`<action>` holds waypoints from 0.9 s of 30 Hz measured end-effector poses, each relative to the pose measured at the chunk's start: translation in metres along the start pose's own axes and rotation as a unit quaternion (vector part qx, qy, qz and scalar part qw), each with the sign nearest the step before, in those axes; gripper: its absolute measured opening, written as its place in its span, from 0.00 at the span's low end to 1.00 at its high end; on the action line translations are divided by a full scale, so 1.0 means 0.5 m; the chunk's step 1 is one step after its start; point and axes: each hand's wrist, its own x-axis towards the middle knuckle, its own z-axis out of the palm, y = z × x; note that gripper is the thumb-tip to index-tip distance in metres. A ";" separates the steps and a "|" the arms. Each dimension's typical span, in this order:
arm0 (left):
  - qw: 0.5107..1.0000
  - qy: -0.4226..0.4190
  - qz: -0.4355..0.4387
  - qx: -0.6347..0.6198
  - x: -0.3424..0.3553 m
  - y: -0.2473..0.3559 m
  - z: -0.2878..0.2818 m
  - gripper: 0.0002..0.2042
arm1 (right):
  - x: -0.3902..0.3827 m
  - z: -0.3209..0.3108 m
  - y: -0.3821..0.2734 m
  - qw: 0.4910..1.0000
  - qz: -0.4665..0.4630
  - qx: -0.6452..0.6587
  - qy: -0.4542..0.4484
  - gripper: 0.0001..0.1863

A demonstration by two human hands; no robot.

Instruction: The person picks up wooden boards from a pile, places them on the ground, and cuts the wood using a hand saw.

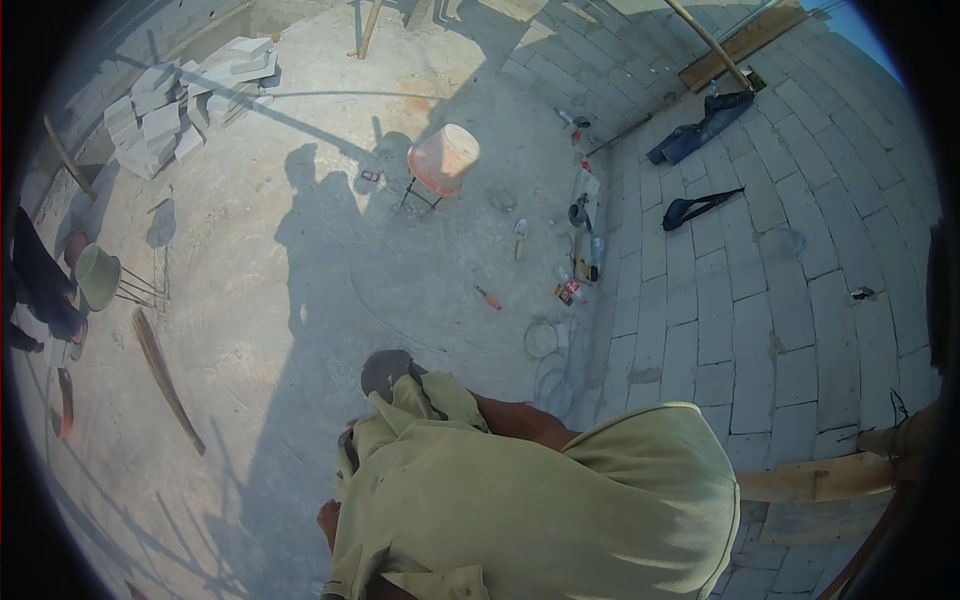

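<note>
My right forearm (525, 422) comes out of a loose olive-green sleeve and runs toward my bent knees. Folds of olive cloth (440, 400) hide my right hand. At the left side of my shirt a small patch of bare skin shows, apparently part of my left hand (328, 520); its fingers cannot be made out. A dark shoe (388, 372) sticks out beyond the cloth onto the concrete floor. No held object is visible. On the floor ahead lies a small tool with an orange-red handle (488, 297).
A pinkish-white bucket (443, 160) sits on a dark stand. Pale blocks (160, 120) are piled far left. A green bucket (97, 277), a broom (165, 380) and a person's dark-clothed leg (45, 275) are at left. Jeans (700, 130) hang on the block wall (750, 300) at right.
</note>
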 end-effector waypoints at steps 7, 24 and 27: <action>0.915 0.047 -0.245 -0.317 -0.039 -0.006 -0.046 0.10 | 0.079 0.004 0.082 0.986 -0.050 -0.146 -0.057 0.18; 0.732 0.425 -0.258 -0.467 -0.136 0.139 0.226 0.21 | 0.482 -0.229 -0.253 0.805 -0.260 -0.396 -0.356 0.19; 0.610 0.410 -0.360 -0.574 -0.251 0.096 0.355 0.15 | 0.493 -0.112 -0.445 0.960 0.080 -0.170 -0.208 0.20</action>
